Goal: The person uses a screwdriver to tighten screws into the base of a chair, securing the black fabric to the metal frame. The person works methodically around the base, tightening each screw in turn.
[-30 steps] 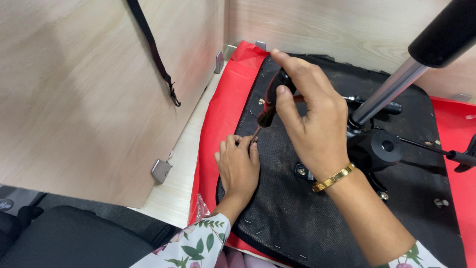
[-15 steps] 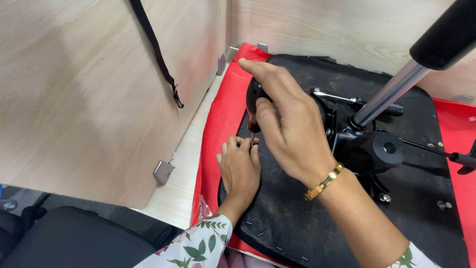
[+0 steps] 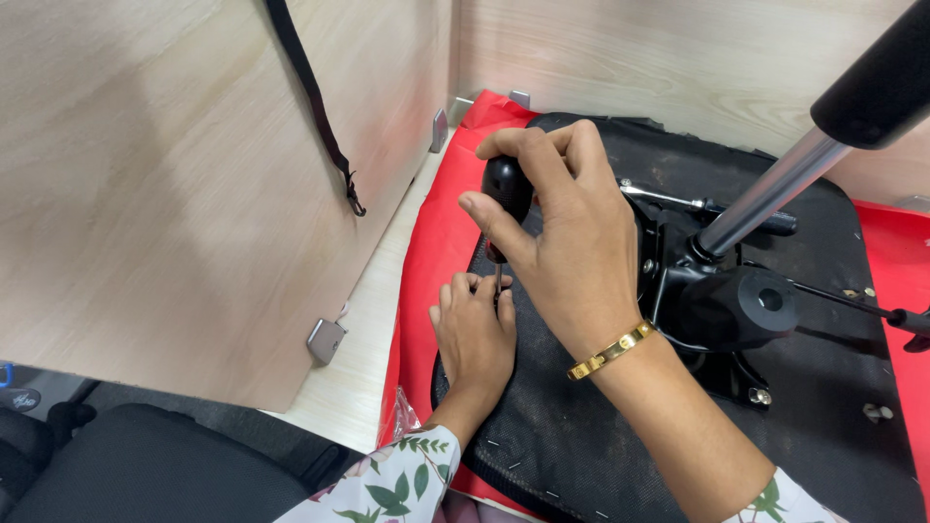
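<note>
So our right hand (image 3: 572,242) has its fingers (image 3: 494,218) wrapped tight around the black handle of a screwdriver (image 3: 507,194), thumb up top and the rest curled over it, holding the thing pretty much upright with the thin metal shaft pointing straight down. Our left hand (image 3: 475,334) sits right under it, fingers (image 3: 465,288) bunched together around the tip of the shaft where it meets the fabric, though we can't tell if they're pinching a screw there, it's too small to see. All of this is happening near the left edge of the black chair seat (image 3: 581,426), which is lying upside down with its fabric underside facing us. Just right of our hands is the black metal mechanism (image 3: 722,310) bolted to the seat, with the shiny gas cylinder (image 3: 765,199) sticking up and out toward the top right corner. There's a gold bracelet (image 3: 610,351) on the right wrist and floral sleeves (image 3: 392,479) on both arms. The seat rests on a red sheet (image 3: 436,242), which lies on the pale wood tabletop (image 3: 363,339), with a light wood panel (image 3: 145,194) standing at the left and a black strap (image 3: 315,102) hanging down it.
</note>
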